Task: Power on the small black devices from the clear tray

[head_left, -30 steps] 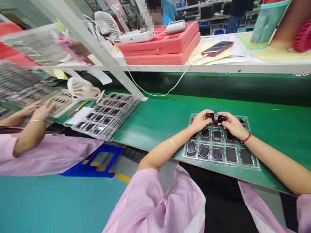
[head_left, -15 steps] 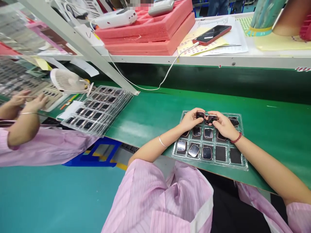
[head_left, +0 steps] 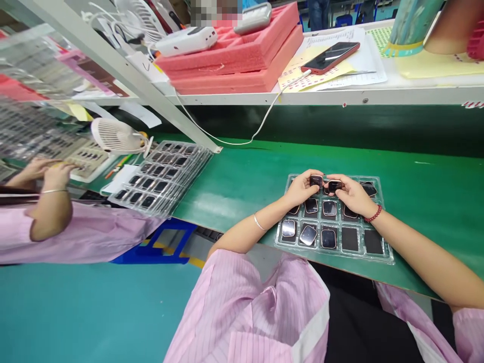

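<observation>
Above the back part of a clear plastic tray [head_left: 335, 255], my left hand [head_left: 303, 189] grips a dark, square watch-like piece [head_left: 316, 180] between thumb and fingers. Close beside it on the right, my right hand [head_left: 351, 194] holds a similar dark piece [head_left: 335, 186]. Both pieces have rounded corners and thin rims. Other such pieces lie in the tray's compartments, one of them tilted [head_left: 308, 235] in the front row. Two front-right compartments [head_left: 373, 242] show only dark padding. My hands partly hide the back rows.
On the left stand stacked trays of dark pieces [head_left: 161, 186], a small white fan [head_left: 115, 136] and a co-worker's hands [head_left: 56, 174]. A shelf edge [head_left: 325, 97] spans the back, bearing pink foam [head_left: 234, 60] and a phone [head_left: 330, 58]. A white cable [head_left: 260, 126] hangs below it.
The whole view has shifted slightly, so most things appear a little further right and lower. Both hands keep their pieces in nearly the same place over the tray. The co-worker's hands have moved closer together.
</observation>
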Demonstrator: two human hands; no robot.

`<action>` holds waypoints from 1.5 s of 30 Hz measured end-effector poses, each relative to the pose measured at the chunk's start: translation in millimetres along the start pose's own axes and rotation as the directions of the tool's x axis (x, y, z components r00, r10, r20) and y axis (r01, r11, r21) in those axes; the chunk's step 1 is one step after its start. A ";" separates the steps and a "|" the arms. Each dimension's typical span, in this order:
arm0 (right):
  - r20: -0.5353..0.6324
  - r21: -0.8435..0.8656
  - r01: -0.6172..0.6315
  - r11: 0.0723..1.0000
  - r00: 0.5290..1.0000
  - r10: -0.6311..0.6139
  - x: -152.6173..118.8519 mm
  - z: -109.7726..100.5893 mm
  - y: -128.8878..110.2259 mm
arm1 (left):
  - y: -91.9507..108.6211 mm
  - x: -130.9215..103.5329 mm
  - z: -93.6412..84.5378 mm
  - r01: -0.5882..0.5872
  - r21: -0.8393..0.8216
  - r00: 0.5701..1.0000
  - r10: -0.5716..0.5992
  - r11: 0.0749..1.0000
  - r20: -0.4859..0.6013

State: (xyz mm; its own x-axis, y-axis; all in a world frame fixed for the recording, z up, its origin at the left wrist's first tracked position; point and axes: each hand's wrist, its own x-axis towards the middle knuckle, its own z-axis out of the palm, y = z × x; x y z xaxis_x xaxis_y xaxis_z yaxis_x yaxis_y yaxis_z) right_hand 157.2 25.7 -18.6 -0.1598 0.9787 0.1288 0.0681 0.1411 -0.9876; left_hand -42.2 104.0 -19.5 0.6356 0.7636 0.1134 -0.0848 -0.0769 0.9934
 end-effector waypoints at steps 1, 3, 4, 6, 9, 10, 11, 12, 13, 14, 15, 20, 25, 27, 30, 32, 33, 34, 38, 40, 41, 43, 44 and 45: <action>-0.001 0.007 -0.002 1.000 1.000 0.002 0.1 -0.1 0.2 | -0.5 -0.1 -0.1 -0.008 0.005 1.000 0.008 1.000 0.001; -0.004 0.008 -0.007 1.000 1.000 0.007 0.5 -0.6 0.8 | -1.1 -0.3 -0.1 -0.015 0.019 1.000 0.014 1.000 0.003; -0.005 0.001 -0.010 1.000 1.000 0.010 0.8 -0.9 1.2 | -1.2 -0.4 0.0 -0.016 0.028 1.000 0.016 0.999 0.003; -0.009 -0.021 -0.010 1.000 1.000 0.010 1.6 -1.5 2.3 | -1.5 -0.1 0.0 -0.022 0.040 1.000 0.022 0.999 0.001; -0.013 -0.051 0.003 0.999 1.000 -0.004 2.5 -2.0 4.6 | -2.9 1.5 -0.1 -0.028 0.038 1.000 0.028 0.999 0.005; -0.015 -0.054 0.009 0.999 1.000 -0.010 2.7 -2.0 5.4 | -3.7 2.3 -0.2 -0.028 0.039 1.000 0.028 0.999 0.007; -0.017 -0.053 0.015 0.999 1.000 -0.016 2.7 -1.9 5.8 | -4.5 3.1 -0.3 -0.030 0.043 1.000 0.029 0.999 0.007; -0.017 -0.048 0.020 0.999 1.000 -0.020 2.7 -1.8 6.0 | -5.4 3.8 -0.4 -0.031 0.049 1.000 0.031 0.998 0.006; -0.015 -0.042 0.023 0.999 1.000 -0.024 2.6 -1.8 5.7 | -6.2 4.5 -0.4 -0.033 0.056 0.999 0.032 0.998 0.004; -0.010 -0.038 0.026 0.999 1.000 -0.026 2.4 -1.7 4.9 | -6.8 5.0 -0.4 -0.033 0.064 0.999 0.033 0.997 0.002; -0.004 -0.037 0.027 0.999 1.000 -0.027 2.2 -1.8 3.7 | -7.2 5.3 -0.4 -0.034 0.072 0.999 0.034 0.997 0.000; 0.000 -0.064 0.023 0.998 1.000 -0.023 1.2 -1.7 -4.6 | -6.9 5.1 0.5 -0.037 0.057 0.999 0.038 0.998 -0.008; 0.000 -0.070 0.034 0.997 0.999 -0.035 0.9 -2.0 -4.1 | -6.6 5.9 0.4 -0.050 0.042 0.999 0.050 0.998 0.002; 0.006 -0.061 0.047 0.997 0.999 -0.047 0.9 -2.3 -2.6 | -6.1 5.8 0.4 -0.060 0.055 0.998 0.060 0.997 0.003; 0.005 -0.064 0.047 0.997 0.999 -0.047 0.9 -2.4 -3.0 | -4.1 4.5 0.9 -0.052 0.064 0.999 0.052 0.997 0.000; -0.001 -0.074 0.034 0.997 0.999 -0.035 0.6 -2.0 -5.4 | -2.9 3.3 1.4 -0.036 0.056 0.999 0.037 0.998 -0.007; -0.005 -0.081 0.024 0.996 1.000 -0.024 0.5 -1.7 -6.9 | -2.6 2.9 1.5 -0.025 0.049 1.000 0.025 0.999 -0.009; -0.007 -0.088 0.012 0.996 1.000 -0.013 0.3 -1.4 -8.4 | -2.5 2.7 1.6 -0.013 0.039 1.000 0.013 0.999 -0.011; -0.012 -0.086 -0.023 0.996 1.000 0.022 -0.4 -1.1 -11.2 | -5.1 4.1 1.0 0.001 0.018 1.000 -0.001 1.000 -0.017; -0.011 -0.066 -0.019 0.998 1.000 0.019 -0.7 -1.8 -10.1 | -7.3 5.2 0.4 -0.006 0.010 1.000 0.006 1.000 -0.013; -0.009 -0.056 -0.016 0.998 1.000 0.016 -0.8 -2.3 -9.1 | -8.4 5.7 0.1 -0.007 0.002 1.000 0.007 1.000 -0.007; -0.005 -0.044 -0.014 0.999 1.000 0.014 -0.9 -3.5 -6.8 | -10.6 6.3 -0.4 -0.009 -0.013 1.000 0.009 1.000 0.001; -0.004 -0.040 -0.018 0.999 1.000 0.018 -0.9 -3.9 -5.7 | -11.5 6.4 -0.7 -0.012 -0.017 1.000 0.012 1.000 0.004; -0.006 -0.035 -0.025 0.999 1.000 0.024 -0.9 -4.3 -4.7 | -12.5 6.6 -1.0 -0.017 -0.018 1.000 0.017 1.000 0.007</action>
State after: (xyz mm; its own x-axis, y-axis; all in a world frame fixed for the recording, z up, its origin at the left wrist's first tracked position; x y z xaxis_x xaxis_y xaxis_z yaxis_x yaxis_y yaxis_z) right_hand 161.3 24.8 -13.8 -0.1518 0.9828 0.1052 0.1069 0.1222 -0.9867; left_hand -37.8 110.6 -31.1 0.6395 0.7577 0.1301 -0.1095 -0.0777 0.9909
